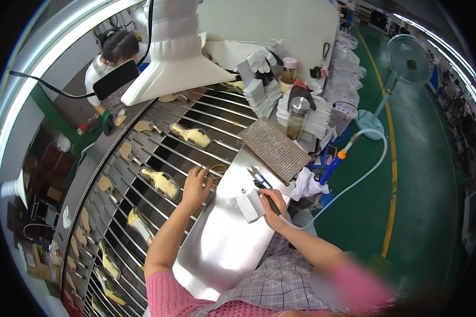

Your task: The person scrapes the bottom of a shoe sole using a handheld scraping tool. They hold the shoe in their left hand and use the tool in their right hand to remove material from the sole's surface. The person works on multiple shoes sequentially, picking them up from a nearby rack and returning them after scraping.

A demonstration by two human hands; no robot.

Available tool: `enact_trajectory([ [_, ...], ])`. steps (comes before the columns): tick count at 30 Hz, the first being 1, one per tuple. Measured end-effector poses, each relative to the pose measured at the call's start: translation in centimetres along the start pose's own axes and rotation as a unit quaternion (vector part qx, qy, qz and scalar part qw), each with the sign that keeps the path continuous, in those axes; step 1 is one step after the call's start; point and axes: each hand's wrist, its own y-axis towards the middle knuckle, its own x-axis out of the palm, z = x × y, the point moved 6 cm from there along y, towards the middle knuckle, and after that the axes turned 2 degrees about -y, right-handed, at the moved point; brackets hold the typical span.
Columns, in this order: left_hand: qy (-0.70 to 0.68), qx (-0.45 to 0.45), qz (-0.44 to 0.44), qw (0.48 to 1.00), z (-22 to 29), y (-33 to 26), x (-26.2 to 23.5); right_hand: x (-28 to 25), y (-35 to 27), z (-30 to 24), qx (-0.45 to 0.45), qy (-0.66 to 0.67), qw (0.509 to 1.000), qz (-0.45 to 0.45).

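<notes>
My right hand [274, 211] is closed round a black pen-like tool [270, 201], with a pale hose [337, 203] running from it. Right beside its fingers, a white block-like pad [250, 206] rests on the shiny metal worktop [217, 227]. At the worktop's left edge, my left hand [195, 189] has curled fingers at orange-handled scissors [217, 169], seemingly gripping a loop; the blades are hard to see. Between my hands and slightly farther off lies a slim metal-tipped tool [260, 177]. Left of my left hand, a yellowish shoe on a last [161, 182] sits on metal rollers.
Several shoes, one being a cream shoe [190, 135], lie along the rollers [217, 108]. Tan sole-shaped pieces [106, 184] line the belt beyond. A ridged board [275, 148], glass bottle [297, 117] and white stacks stand ahead. A co-worker [113, 61] is far left; a fan [409, 61] stands right.
</notes>
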Motion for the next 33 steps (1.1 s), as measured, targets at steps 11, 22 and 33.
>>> enact_trajectory([
  [11,0.343,-0.163,0.046,0.924,-10.9,13.9,8.0,-0.1,0.1,0.8,0.032,-0.013,0.999,0.001],
  [22,-0.229,-0.2,0.456,0.836,-14.6,10.8,-3.8,0.5,-0.1,2.7,0.079,0.047,0.996,0.006],
  [33,-0.772,-0.159,0.361,0.498,-1.7,-10.6,-3.9,1.0,-0.1,4.8,0.137,0.106,0.985,-0.023],
])
